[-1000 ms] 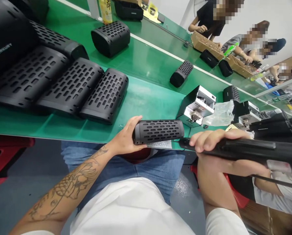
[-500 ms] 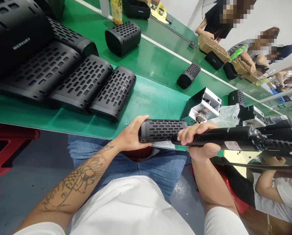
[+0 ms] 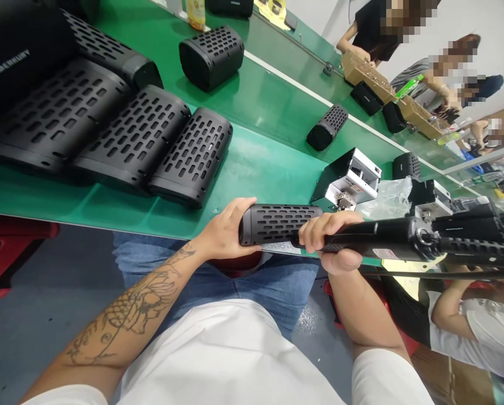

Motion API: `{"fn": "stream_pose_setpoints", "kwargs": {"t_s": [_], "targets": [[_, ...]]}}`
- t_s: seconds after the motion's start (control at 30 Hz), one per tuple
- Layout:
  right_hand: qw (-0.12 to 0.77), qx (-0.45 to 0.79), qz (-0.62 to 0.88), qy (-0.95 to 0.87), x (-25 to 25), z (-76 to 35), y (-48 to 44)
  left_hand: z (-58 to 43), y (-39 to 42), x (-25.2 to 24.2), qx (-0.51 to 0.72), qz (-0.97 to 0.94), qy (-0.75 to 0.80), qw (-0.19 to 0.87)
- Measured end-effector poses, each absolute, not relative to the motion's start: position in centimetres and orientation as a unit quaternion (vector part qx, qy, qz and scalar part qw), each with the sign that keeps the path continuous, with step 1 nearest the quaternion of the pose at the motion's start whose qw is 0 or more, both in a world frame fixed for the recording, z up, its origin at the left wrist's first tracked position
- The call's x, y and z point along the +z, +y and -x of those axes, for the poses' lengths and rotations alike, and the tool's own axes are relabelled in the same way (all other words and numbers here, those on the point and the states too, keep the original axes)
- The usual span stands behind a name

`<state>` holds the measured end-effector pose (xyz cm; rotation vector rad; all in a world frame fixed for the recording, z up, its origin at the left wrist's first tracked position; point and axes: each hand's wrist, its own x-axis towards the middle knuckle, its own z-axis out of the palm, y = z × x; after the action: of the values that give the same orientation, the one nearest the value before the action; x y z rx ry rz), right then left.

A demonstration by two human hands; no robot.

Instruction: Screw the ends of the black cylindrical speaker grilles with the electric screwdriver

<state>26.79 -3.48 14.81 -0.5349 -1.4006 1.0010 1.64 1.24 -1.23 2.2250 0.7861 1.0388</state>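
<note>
A black perforated speaker housing (image 3: 273, 223) lies at the green table's front edge, just above my lap. My left hand (image 3: 229, 228) is closed around its left end, thumb and fingers on opposite sides. In my right hand (image 3: 332, 239) is a black electric screwdriver (image 3: 387, 239), a cylinder with a small label and a metal hanging ring at its back end. The screwdriver's front end is over the right part of the housing; its tip is hidden by my fingers. Just behind my right hand stands a black and silver screw feeder (image 3: 351, 177).
Several black speakers (image 3: 193, 152) are lined up on the left of the green table (image 3: 260, 163). Single speakers (image 3: 212, 56) stand farther back. Clear plastic bags (image 3: 389, 197) and a second screw feeder (image 3: 431, 194) are on the right. Co-workers (image 3: 374, 28) work across the table.
The view has shifted slightly. Both hands keep their hold, and my right hand with the screwdriver has moved a little left along the housing.
</note>
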Motion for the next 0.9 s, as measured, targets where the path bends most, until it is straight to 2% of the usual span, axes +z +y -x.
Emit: {"fn": "stream_pose_setpoints", "kwargs": {"t_s": [0.2, 0.3, 0.37, 0.47, 0.57, 0.73, 0.9], "targets": [[0.594, 0.438, 0.274, -0.616, 12.8, -27.0, -4.6, -1.2, 1.3, -1.2, 0.381, -0.833, 0.3, 0.266], [0.625, 0.397, 0.31, -0.596, 13.3, -27.9, -4.4, -1.1, 1.3, -1.4, 0.38, -0.832, 0.306, 0.263], [0.679, 0.329, 0.345, -0.558, 14.4, -29.9, -3.3, -1.1, 1.4, -1.4, 0.385, -0.829, 0.308, 0.263], [0.748, 0.159, 0.41, -0.497, 15.8, -34.8, -0.1, -1.2, 1.3, -1.3, 0.39, -0.826, 0.311, 0.261], [0.75, 0.044, 0.467, -0.466, 15.3, -39.8, 3.2, -1.3, 1.2, -1.2, 0.39, -0.831, 0.306, 0.254], [0.742, 0.058, 0.497, -0.446, 12.8, -42.7, 4.5, -1.3, 1.3, -1.5, 0.384, -0.834, 0.306, 0.251], [0.762, 0.093, 0.469, -0.436, 14.0, -40.3, 1.8, -1.3, 1.3, -1.5, 0.375, -0.834, 0.306, 0.265]]}}
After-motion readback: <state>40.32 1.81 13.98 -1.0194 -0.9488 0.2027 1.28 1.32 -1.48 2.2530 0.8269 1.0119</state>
